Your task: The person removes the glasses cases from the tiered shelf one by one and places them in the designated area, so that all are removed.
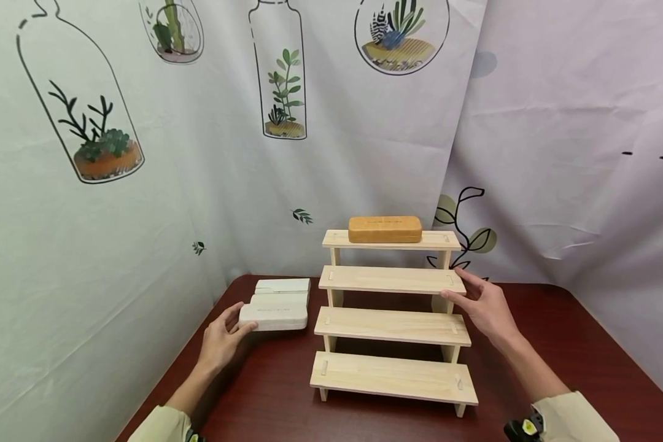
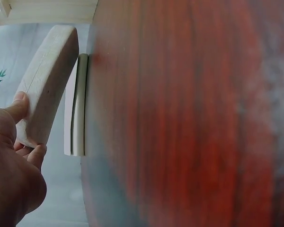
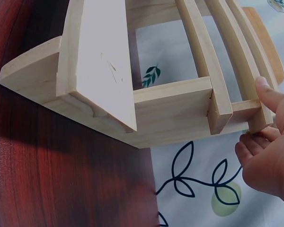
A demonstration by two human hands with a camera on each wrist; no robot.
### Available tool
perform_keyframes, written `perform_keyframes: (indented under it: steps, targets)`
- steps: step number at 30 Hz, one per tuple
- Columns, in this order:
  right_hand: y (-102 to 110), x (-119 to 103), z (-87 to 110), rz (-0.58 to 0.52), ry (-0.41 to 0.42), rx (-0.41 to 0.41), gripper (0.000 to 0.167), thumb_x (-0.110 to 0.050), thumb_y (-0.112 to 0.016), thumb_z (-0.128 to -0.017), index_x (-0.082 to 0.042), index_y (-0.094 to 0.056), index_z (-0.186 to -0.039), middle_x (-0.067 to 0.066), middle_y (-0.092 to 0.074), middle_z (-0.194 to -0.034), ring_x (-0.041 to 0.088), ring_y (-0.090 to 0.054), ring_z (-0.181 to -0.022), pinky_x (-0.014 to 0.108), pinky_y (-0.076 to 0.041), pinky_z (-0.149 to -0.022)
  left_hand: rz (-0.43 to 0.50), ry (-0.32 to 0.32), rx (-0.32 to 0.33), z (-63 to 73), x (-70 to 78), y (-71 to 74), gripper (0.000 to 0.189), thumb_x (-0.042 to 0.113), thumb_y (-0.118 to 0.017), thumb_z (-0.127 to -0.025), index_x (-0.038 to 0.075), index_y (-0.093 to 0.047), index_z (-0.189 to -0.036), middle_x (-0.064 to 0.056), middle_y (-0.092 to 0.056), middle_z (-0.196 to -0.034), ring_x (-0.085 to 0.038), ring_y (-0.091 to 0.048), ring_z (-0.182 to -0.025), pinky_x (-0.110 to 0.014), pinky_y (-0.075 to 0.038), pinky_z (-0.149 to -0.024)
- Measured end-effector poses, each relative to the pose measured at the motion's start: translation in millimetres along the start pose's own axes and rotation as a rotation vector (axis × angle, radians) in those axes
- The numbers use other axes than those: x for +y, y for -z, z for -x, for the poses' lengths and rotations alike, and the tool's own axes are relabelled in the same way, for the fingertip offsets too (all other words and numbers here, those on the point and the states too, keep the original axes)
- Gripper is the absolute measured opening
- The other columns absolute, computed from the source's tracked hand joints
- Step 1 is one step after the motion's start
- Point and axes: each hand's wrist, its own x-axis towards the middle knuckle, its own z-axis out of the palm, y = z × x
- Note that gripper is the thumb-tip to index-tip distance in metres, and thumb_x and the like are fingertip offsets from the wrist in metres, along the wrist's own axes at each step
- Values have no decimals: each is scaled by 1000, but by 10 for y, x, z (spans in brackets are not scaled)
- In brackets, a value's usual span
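My left hand (image 1: 220,341) grips a white glasses case (image 1: 274,317) by its left end, thumb at the front and fingers behind. In the left wrist view this case (image 2: 49,78) is tilted and raised off the dark red table. Just behind it lie more white cases (image 1: 283,286). My right hand (image 1: 487,310) holds the right end of the second shelf from the top of a light wooden tiered stand (image 1: 392,279); in the right wrist view the thumb lies on that board (image 3: 248,78) and the other fingers are partly hidden. A tan glasses case (image 1: 385,230) sits on the stand's top shelf.
The stand's lower shelves (image 1: 392,324) step down toward me on the dark red table (image 1: 276,393). Behind the table hangs a pale cloth (image 1: 353,172) printed with plants in jars, and it also runs along the left and right sides.
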Motion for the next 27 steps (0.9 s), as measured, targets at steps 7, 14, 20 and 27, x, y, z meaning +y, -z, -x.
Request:
perform_keyframes:
  steps: [7, 14, 20, 27]
  targets:
    - [-3, 3, -3, -7, 5, 3, 82, -30, -82, -97, 1, -41, -161, 29, -47, -158, 42, -53, -140, 1, -43, -83, -34, -7, -2, -20, -23, 6, 72, 11, -86, -91, -6, -51, -152, -31, -54, -151, -40, -55, -138, -28, -53, -101]
    - [-3, -2, 0, 3, 2, 6, 83, -32, -82, -97, 1, -41, -161, 29, -46, -158, 42, -54, -140, 1, -42, -83, -49, 14, -27, -48, -52, 2, 72, 11, -86, -91, -7, -51, -151, -32, -54, -150, -41, -56, -138, -36, -53, -102]
    - [-8, 7, -4, -2, 8, 8, 82, -31, -82, -97, 1, -42, -161, 29, -47, -158, 42, -54, -140, 1, -43, -83, -42, 39, -67, -82, -82, 18, 71, 10, -84, -94, -10, -48, -152, -33, -51, -152, -41, -54, -139, -39, -50, -106]
    - [-7, 10, -3, -4, 6, 9, 83, -31, -82, -97, 1, -41, -161, 29, -46, -158, 42, -54, -140, 1, -43, -83, -64, 41, -119, -121, -117, 32, 68, 7, -81, -95, -12, -47, -152, -35, -51, -151, -44, -55, -137, -41, -52, -106]
